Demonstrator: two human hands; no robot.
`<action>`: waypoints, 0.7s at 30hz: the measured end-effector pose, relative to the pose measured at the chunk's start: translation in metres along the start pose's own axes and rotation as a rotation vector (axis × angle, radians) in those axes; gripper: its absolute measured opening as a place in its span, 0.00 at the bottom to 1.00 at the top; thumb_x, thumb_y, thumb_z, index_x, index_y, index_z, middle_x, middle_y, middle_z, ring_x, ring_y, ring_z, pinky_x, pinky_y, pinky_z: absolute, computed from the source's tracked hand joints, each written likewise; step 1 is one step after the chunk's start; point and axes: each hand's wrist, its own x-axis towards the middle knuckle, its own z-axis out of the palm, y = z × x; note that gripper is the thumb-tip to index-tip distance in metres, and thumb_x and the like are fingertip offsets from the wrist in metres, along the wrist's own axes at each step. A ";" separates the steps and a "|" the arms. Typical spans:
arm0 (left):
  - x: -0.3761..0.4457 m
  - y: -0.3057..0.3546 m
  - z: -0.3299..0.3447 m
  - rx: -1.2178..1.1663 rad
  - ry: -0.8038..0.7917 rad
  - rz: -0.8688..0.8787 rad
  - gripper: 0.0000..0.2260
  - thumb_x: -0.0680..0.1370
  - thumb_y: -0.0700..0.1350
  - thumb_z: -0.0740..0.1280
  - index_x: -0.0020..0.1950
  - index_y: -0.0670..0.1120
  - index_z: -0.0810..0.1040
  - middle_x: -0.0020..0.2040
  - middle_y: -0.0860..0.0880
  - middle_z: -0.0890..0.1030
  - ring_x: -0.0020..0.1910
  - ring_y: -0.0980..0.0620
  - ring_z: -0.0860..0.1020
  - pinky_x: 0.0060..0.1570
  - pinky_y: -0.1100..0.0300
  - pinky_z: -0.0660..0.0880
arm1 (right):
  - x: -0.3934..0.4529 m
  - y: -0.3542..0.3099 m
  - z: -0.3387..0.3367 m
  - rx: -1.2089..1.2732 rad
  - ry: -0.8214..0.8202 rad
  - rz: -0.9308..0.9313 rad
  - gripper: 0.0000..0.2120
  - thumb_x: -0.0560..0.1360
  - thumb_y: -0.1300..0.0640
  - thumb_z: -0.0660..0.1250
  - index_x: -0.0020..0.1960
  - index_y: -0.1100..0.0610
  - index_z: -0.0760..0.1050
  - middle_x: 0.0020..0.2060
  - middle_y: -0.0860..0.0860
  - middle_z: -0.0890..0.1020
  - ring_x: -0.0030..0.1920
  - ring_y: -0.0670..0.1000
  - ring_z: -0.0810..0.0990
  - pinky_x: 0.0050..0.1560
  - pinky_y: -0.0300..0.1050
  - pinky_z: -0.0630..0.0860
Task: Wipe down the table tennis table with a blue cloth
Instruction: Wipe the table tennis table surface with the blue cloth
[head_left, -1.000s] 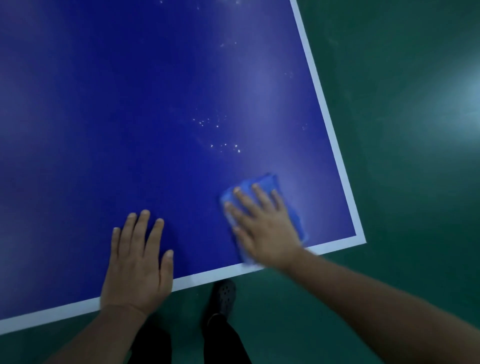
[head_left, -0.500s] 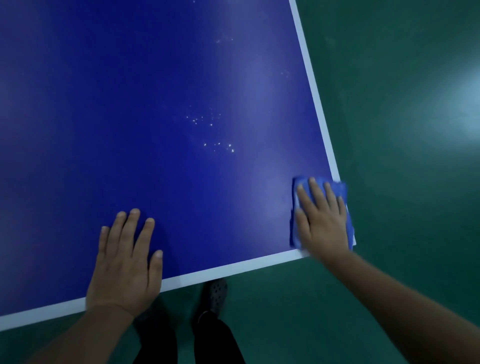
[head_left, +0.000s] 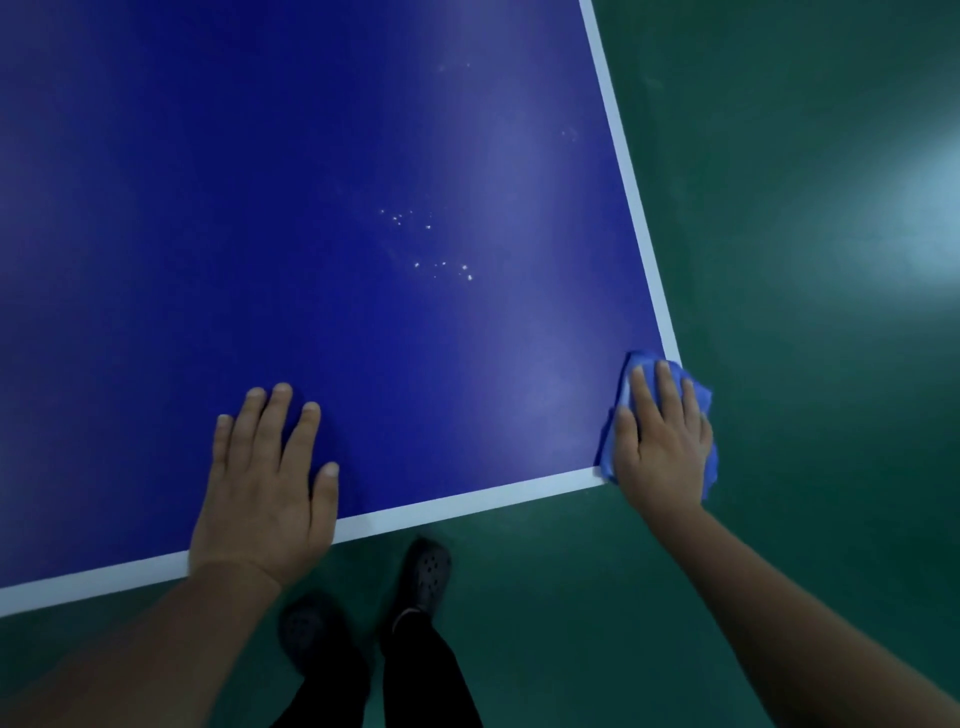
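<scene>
two hands are lying flat on the table: the left hand, lower centre of the frame, fingers straight and holding nothing; the right hand, lower right, fingers straight, is pressing the blue cloth onto the table's corner, cloth overhanging.

The right hand covers most of the blue cloth. The bench runs off the top and left edges.
</scene>
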 end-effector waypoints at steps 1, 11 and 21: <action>-0.001 -0.002 -0.001 -0.010 0.005 0.001 0.30 0.80 0.56 0.49 0.76 0.39 0.64 0.79 0.39 0.58 0.79 0.41 0.51 0.78 0.47 0.41 | 0.002 -0.009 0.001 0.010 0.008 0.063 0.27 0.80 0.45 0.50 0.78 0.47 0.64 0.79 0.49 0.61 0.79 0.58 0.56 0.75 0.59 0.56; -0.012 -0.050 -0.024 -0.449 0.161 -0.110 0.28 0.78 0.53 0.53 0.75 0.42 0.68 0.77 0.43 0.64 0.78 0.44 0.56 0.78 0.45 0.45 | -0.069 -0.232 0.035 -0.016 -0.053 -0.522 0.26 0.81 0.43 0.50 0.79 0.44 0.59 0.79 0.48 0.60 0.79 0.59 0.56 0.75 0.67 0.55; -0.042 -0.131 -0.022 -0.123 0.118 -0.149 0.29 0.79 0.55 0.49 0.75 0.41 0.67 0.78 0.41 0.61 0.79 0.42 0.53 0.77 0.43 0.42 | -0.018 -0.121 0.005 0.019 -0.028 0.036 0.25 0.83 0.43 0.49 0.80 0.42 0.55 0.81 0.46 0.54 0.80 0.56 0.51 0.77 0.63 0.50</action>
